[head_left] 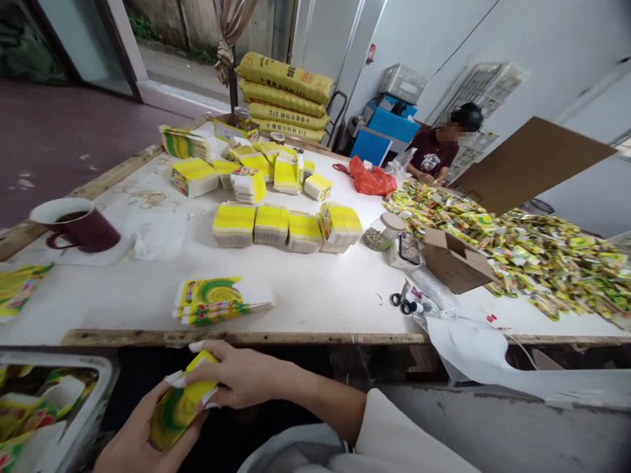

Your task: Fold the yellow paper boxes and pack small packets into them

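My left hand [132, 426], right hand [246, 374]: both grips clasp pack [176, 408], just off surface [330, 292], likely steadying it from both sides.

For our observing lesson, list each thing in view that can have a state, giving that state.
left hand, holding yellow packaging
right hand, holding yellow packaging
yellow packaging, in both hands
mug, holding dark liquid
small cardboard box, open
jar, lidded
sacks, stacked
red bag, crumpled
curtain, gathered
loose packets, heaped
scissors, opening unclear
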`<state>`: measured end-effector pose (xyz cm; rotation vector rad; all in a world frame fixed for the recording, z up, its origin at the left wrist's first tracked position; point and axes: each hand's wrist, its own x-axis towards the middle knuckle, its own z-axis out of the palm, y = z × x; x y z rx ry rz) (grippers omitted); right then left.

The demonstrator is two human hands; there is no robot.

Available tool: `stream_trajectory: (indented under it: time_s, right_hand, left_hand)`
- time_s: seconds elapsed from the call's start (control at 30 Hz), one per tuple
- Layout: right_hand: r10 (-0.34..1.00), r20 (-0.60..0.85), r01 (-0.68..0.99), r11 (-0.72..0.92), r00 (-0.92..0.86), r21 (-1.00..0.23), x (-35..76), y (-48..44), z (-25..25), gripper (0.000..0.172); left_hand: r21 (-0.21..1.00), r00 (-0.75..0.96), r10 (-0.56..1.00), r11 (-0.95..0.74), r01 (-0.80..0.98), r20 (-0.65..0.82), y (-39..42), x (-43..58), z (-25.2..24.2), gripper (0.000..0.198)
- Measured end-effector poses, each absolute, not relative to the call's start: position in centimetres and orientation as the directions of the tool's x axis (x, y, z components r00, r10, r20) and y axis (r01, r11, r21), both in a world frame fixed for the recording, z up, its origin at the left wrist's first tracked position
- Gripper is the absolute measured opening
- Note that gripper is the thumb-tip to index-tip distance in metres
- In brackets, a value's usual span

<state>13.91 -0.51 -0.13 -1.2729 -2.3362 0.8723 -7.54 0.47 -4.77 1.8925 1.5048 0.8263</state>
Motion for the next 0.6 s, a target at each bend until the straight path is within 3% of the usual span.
stream_trajectory:
  time_s: [0.17, 0.3, 0.47, 0.53, 0.6]
  right_hand:
    - [0.796, 0.033, 0.516, 0.423, -0.605, -0.745, 15.0, -0.8, 0.1, 0.021]
    - [0.777, 0.073, 0.417, 0.412, -0.626, -0.81, 16.0, -0.4, 0.5, 0.018]
    - [0.882, 0.017, 0.495, 0.28, -0.472, -0.822, 14.3, -1.4, -0.2, 0.057]
    - [0.9, 0.074, 0.465, 0.291, -0.43, -0.836, 14.0, -1.6, -0.6, 0.069]
    - [0.925, 0.166, 0.426, 0.31, -0.342, -0.85, 14.4, -1.2, -0.7, 0.072]
  left_hand:
    - [0.754, 0.341, 0.937, -0.277, 0.596, 0.074, -0.3, -7.9, -3.2, 0.053]
    - [0.769, 0.385, 0.921, -0.283, 0.573, 0.051, -0.8, -7.6, -2.3, 0.052]
    - [0.77, 0.35, 0.936, -0.242, 0.59, 0.026, -1.4, -6.4, -2.2, 0.056]
    - [0.825, 0.351, 0.936, -0.192, 0.532, -0.009, -1.3, -6.3, -2.4, 0.055]
    - [0.903, 0.213, 0.977, -0.117, 0.413, 0.029, -0.6, -7.0, -2.4, 0.056]
